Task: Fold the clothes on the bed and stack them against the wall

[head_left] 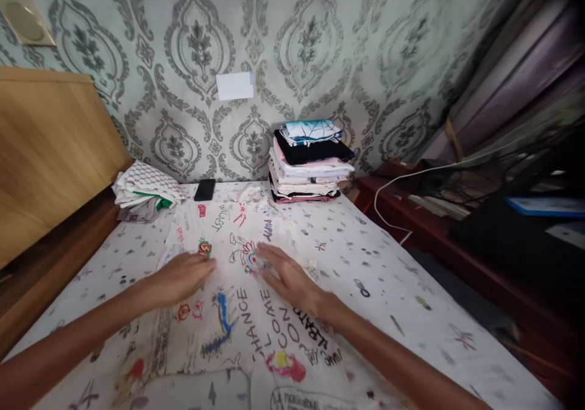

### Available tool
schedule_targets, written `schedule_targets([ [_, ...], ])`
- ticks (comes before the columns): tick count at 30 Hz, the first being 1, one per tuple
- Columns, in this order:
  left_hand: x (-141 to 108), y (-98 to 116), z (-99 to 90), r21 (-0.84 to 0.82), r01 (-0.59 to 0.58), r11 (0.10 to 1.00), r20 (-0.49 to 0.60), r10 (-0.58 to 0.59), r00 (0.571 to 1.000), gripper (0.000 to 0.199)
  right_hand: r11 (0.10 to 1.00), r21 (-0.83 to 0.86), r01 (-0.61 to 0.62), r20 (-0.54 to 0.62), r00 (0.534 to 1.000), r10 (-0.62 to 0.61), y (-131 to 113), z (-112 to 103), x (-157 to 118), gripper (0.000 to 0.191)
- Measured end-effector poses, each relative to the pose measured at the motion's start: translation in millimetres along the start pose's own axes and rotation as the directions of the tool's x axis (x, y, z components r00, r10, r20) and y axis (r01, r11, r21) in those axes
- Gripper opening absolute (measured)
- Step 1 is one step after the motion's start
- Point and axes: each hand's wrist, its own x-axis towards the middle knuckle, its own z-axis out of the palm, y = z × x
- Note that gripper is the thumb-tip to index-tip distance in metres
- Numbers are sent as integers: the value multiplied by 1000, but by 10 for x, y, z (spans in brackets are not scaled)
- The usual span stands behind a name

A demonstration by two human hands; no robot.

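Observation:
A white garment covered in drawn words and coloured pictures lies spread flat on the bed in front of me. My left hand rests palm down over its left part, with the fingers stretched toward the middle. Over the right part of the cloth lies my right hand, fingers apart and slightly blurred. Neither hand grips anything. Between them show a drawn flower and a round blue and red mark. Lettering and a blue drawn figure sit nearer to me. Both palms are hidden from view.
A tall stack of folded clothes stands against the wall. Another folded pile lies at the back left, near a black phone. A wooden headboard bounds the left. To the right are a dark red ledge and a white cable.

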Motion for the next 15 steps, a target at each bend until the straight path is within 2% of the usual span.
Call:
schedule_targets([
  [1,266,27,-52,-36,12,999,-14,-13,1000,34,999,-38,-18,-18,1000,18,138,53,241,43],
  [3,724,-6,-38,-97,44,994,-112,-54,992,36,991,-123,-49,-30,999,45,427,146,655,48],
  [6,1091,-333,219,-146,145,979,-196,-172,966,50,960,-237,-150,-43,989,144,873,181,988,47],
  [9,1120,-893,534,-152,259,954,-266,-291,919,52,927,-280,-250,-100,968,231,1258,89,1056,38],
  [11,1079,-1276,665,-146,306,941,-337,-338,879,51,922,-286,-260,-127,964,233,1416,11,1121,34],
  [13,1069,-1594,705,-134,340,931,-388,-365,846,51,927,-283,-246,-129,967,218,1485,-46,1310,31],
  [15,1115,-1815,669,-114,359,926,-420,-373,828,49,926,-242,-290,-145,954,261,1501,-83,1641,28],
])
